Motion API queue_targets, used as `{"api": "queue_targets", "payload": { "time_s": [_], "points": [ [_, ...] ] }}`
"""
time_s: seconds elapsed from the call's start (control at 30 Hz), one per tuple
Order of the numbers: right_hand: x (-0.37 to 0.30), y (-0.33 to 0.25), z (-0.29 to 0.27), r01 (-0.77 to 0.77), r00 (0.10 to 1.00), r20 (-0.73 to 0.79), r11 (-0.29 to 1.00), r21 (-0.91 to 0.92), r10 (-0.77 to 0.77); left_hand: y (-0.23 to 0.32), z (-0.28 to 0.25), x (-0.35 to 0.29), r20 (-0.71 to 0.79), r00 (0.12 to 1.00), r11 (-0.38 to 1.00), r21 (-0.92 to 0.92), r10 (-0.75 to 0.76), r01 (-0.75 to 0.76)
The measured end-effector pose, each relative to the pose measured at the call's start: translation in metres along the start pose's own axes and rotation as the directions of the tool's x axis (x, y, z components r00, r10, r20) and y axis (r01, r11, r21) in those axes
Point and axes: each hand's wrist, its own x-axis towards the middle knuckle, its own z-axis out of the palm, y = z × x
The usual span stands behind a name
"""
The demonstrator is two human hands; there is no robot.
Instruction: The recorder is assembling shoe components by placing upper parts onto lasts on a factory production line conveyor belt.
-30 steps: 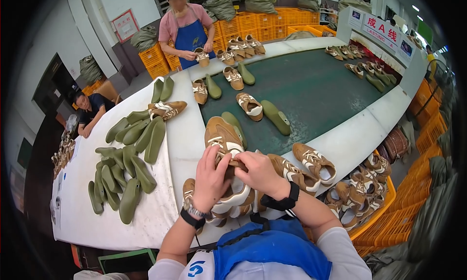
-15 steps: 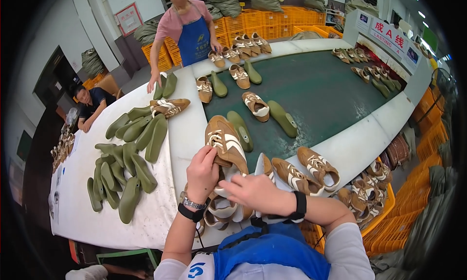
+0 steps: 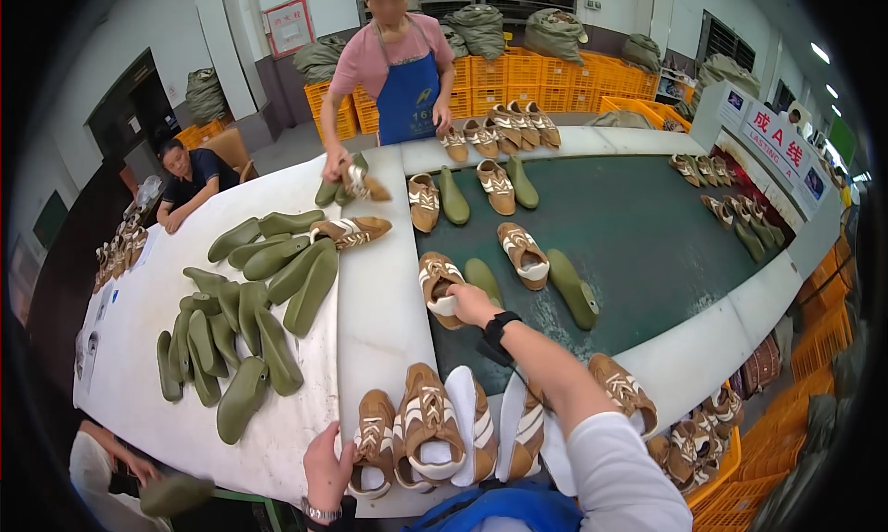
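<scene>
One brown-and-white shoe (image 3: 435,275) right at centre stage, over the green surface (image 3: 647,254) of the table (image 3: 375,273), toe towards 12; too close to call whether resting or just lifted. Caught at the heel by the right hand (image 3: 474,306), grip closed on it, forearm reaching in from 5 o'clock. Just beside at 3, half tucked behind that hand: an olive last (image 3: 481,278). Round to 2: a second shoe (image 3: 525,256), with another last (image 3: 572,287) alongside. Up at 12 and 1: two more shoe-and-last pairs (image 3: 453,197).

Swinging down to 7, at the near edge: the left hand (image 3: 326,467), grip unclenched, thumb and fingers spread, just beside the row of shoes (image 3: 424,412) packed close at 6. Across at 9: a heap of olive lasts (image 3: 252,319), a lone shoe (image 3: 351,231) lying by its edge nearer 10.

Over to 11: a co-worker's hand (image 3: 335,167) on a blurred shoe (image 3: 370,185). Out at 8: another person's hand (image 3: 139,467) beside a blurred last (image 3: 176,497). Far out at 10: a seated person (image 3: 203,176). At 4: an orange crate (image 3: 733,453) full of shoes. Beyond, at 1: stacked orange crates (image 3: 555,74).
</scene>
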Motion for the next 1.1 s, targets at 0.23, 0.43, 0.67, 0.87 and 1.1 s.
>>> {"api": "queue_targets", "payload": {
  "time_s": [0.23,0.43,0.67,0.87,1.1],
  "points": [
    [-0.044,-0.011,-0.049,0.010,0.999,0.049,0.971,0.237,-0.022,0.019,0.008,-0.013,0.037,0.994,0.994,-0.045,-0.100,0.101],
    [-0.226,0.014,-0.149,-0.266,0.964,0.022,0.959,0.096,0.265,0.090,0.026,0.006,0.107,0.964,0.949,-0.231,0.242,-0.213],
    [-0.402,-0.002,-0.092,-0.508,0.860,-0.029,0.848,-0.151,0.510,0.165,0.061,0.004,0.262,0.744,0.763,-0.438,0.615,-0.476],
    [-0.402,-0.032,-0.052,-0.476,0.751,-0.549,0.877,-0.064,0.367,0.183,0.099,-0.015,0.455,0.570,0.723,-0.527,0.684,-0.447],
    [-0.377,-0.139,-0.092,-0.101,0.773,-0.630,0.995,-0.009,0.073,0.210,0.140,-0.009,0.619,0.632,0.206,-0.771,0.466,0.603]
  ]
}}
